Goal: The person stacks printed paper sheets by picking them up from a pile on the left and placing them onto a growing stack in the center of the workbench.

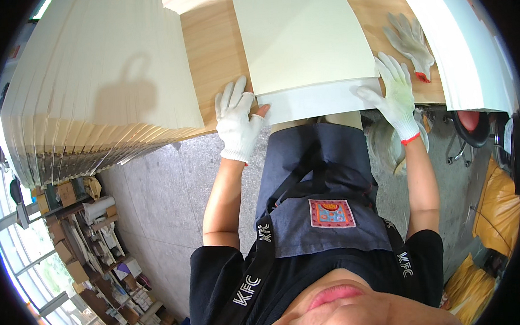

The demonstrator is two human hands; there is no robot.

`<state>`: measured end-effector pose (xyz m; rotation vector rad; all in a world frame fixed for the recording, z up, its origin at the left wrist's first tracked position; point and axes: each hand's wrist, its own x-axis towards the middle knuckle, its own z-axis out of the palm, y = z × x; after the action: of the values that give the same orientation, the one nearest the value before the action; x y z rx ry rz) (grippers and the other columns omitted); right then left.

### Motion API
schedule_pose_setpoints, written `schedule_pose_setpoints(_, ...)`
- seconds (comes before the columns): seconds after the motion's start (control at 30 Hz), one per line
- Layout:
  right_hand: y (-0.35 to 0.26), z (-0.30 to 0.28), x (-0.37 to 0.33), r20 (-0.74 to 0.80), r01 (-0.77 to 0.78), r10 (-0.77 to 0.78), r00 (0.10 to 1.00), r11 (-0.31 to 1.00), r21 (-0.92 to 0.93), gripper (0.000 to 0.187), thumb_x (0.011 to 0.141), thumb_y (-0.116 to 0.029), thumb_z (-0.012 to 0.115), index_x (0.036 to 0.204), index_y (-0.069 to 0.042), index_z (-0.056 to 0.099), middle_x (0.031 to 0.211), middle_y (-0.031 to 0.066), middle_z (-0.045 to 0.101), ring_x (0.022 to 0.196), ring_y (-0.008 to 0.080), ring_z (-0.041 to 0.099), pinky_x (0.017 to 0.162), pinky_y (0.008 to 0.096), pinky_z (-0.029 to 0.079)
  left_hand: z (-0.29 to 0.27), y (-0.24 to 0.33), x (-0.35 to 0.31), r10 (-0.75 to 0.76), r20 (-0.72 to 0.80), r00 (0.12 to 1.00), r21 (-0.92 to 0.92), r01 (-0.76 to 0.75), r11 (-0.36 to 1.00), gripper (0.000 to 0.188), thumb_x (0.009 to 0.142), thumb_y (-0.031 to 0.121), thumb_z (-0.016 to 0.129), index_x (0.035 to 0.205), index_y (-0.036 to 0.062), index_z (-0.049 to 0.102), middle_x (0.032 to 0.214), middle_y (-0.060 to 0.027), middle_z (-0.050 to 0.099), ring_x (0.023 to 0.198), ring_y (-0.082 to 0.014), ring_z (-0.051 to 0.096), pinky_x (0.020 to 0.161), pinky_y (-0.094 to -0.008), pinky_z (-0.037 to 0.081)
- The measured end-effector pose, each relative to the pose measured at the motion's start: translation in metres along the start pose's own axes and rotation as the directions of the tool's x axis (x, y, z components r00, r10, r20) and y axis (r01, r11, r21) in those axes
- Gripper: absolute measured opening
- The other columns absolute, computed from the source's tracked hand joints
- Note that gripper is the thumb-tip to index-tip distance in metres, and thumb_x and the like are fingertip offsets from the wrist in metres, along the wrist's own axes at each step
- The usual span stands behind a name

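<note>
A cream sheet [304, 38] lies on the wooden table in front of me, over a white sheet or board [318, 100] whose near strip shows at the table's front edge. My left hand [235, 117], in a white knit glove with the thumb tip bare, rests at the left corner of that strip. Its fingers are stretched out and the thumb points at the corner. At the right end lies my gloved right hand [394, 95], fingers spread flat along the sheets' right edge and thumb over the white strip. Neither hand is closed around anything.
A tall stack of cream sheets [107, 64] stands on the left, a white stack [462, 46] on the right. A loose work glove [409, 40] lies on the wooden table [216, 49]. Lower left are shelves with boxes [97, 248]; a wheeled chair [471, 129] stands at right.
</note>
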<state>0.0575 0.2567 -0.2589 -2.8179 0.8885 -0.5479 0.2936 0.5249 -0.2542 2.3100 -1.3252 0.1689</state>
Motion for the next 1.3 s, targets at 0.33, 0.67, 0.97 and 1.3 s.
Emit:
schedule_pose_setpoints(0.33, 0.003, 0.002, -0.003, -0.063, 0.033, -0.035, 0.997, 0.999, -0.032, 0.083, 0.080, -0.062, 0.068, 0.137, -0.003, 0.052, 0.144, 0.0156, 0.050, 0.138, 0.0310, 0.041, 0.119, 0.0482, 0.022, -0.013, 0.024, 0.010, 0.022, -0.001, 1.000, -0.072, -0.022, 0.997, 0.064, 0.065, 0.019, 0.086, 0.123, 0.0080, 0.061, 0.131, -0.0121, 0.059, 0.120, -0.0333, 0.054, 0.101, -0.0418, 0.046)
schedule_pose_setpoints(0.67, 0.004, -0.032, 0.013, -0.050, 0.113, -0.101, 0.994, 0.920, 0.376, 0.043, 0.094, -0.043, 0.059, 0.122, -0.013, 0.066, 0.134, 0.0081, 0.059, 0.128, 0.0267, 0.051, 0.110, 0.0411, 0.035, -0.023, 0.042, 0.036, 0.237, 0.220, 0.946, -0.020, -0.238, 0.971, 0.063, 0.058, 0.028, 0.089, 0.114, 0.0122, 0.065, 0.107, -0.0091, 0.063, 0.099, -0.0303, 0.061, 0.089, -0.0407, 0.051)
schedule_pose_setpoints(0.97, -0.022, -0.065, 0.107, 0.637, 0.096, -0.211, 0.741, 0.973, 0.211, 0.075, 0.085, -0.077, 0.046, 0.094, -0.010, 0.078, 0.091, 0.0178, 0.072, 0.086, 0.0351, 0.065, 0.081, 0.0440, 0.050, -0.025, 0.047, 0.062, 0.283, 0.310, 0.908, 0.094, -0.325, 0.941, 0.020, 0.081, 0.019, 0.069, 0.100, 0.0148, 0.072, 0.096, -0.0031, 0.070, 0.090, -0.0267, 0.066, 0.079, -0.0394, 0.052)
schedule_pose_setpoints(1.3, -0.006, -0.038, 0.102, 0.550, -0.038, -0.201, 0.810, 0.919, 0.392, 0.044, 0.075, -0.047, 0.075, 0.086, -0.006, 0.069, 0.080, 0.0088, 0.070, 0.073, 0.0214, 0.065, 0.067, 0.0348, 0.049, 0.003, 0.006, 0.097, -0.041, 0.370, 0.928, -0.263, 0.147, 0.954, 0.028, 0.080, 0.031, 0.078, 0.086, 0.0044, 0.072, 0.086, -0.0084, 0.068, 0.079, -0.0227, 0.066, 0.069, -0.0344, 0.048)
